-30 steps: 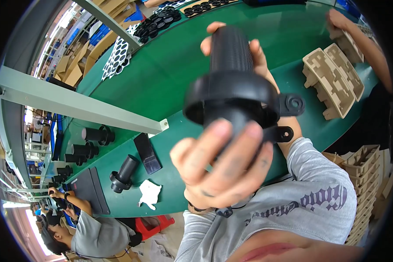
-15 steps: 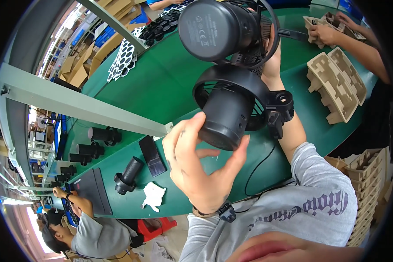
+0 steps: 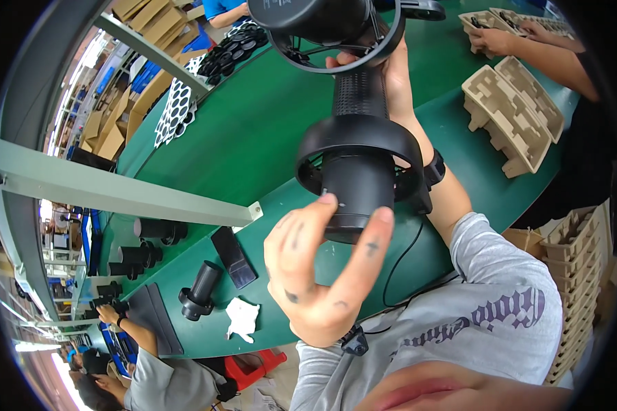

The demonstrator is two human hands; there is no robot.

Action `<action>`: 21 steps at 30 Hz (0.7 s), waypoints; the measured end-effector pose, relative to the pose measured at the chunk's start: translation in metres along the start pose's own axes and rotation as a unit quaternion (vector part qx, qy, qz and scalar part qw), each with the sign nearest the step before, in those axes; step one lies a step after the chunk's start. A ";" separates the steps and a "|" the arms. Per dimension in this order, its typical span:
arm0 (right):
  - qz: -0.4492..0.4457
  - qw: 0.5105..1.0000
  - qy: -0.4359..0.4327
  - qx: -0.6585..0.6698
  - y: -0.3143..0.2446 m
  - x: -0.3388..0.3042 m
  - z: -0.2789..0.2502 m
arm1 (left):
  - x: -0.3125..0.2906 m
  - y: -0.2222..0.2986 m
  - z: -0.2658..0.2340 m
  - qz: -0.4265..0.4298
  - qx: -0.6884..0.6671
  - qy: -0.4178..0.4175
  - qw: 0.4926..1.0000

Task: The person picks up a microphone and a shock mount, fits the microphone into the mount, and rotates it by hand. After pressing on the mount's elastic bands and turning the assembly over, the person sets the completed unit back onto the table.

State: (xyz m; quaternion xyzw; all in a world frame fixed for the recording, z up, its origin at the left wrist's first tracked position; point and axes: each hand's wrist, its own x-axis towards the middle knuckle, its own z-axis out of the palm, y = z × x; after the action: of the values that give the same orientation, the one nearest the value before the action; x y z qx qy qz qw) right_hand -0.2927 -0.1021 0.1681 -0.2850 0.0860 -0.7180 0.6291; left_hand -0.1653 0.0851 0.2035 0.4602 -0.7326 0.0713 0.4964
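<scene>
Two black microphones with ring-shaped shock mounts are held up in front of me. The lower microphone [image 3: 358,179] hangs with its perforated grille up and its smooth base down. The thumb and fingers of my left hand [image 3: 320,274] close around that base. Higher up, my right hand [image 3: 399,79] wraps around the grille end, partly hidden behind it. The upper microphone [image 3: 315,20] rests at the same hand, its base toward me and its top cut off by the picture's edge. How my right fingers grip it is hidden.
On the green table [image 3: 253,171] lie another microphone [image 3: 201,291], a black phone [image 3: 233,257] and a white cloth [image 3: 243,318]. A moulded pulp tray [image 3: 511,116] stands at right, near a co-worker's hands [image 3: 493,41]. A pale metal post [image 3: 130,181] crosses at left.
Both microphones have shifted left, the upper one also upward. The lower one has turned more upright, its grille now in plain view. My left hand has moved slightly lower, still at its base.
</scene>
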 end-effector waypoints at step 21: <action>0.097 0.951 -0.206 0.209 0.010 -0.004 -0.002 | 0.009 -0.010 0.011 0.303 -0.012 0.015 0.953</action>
State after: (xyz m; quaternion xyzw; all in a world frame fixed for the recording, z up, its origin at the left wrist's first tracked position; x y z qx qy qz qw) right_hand -0.2850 -0.1005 0.1603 -0.2792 -0.1702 -0.5807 0.7455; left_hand -0.1660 0.0679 0.2020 0.2092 -0.8307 0.2164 0.4683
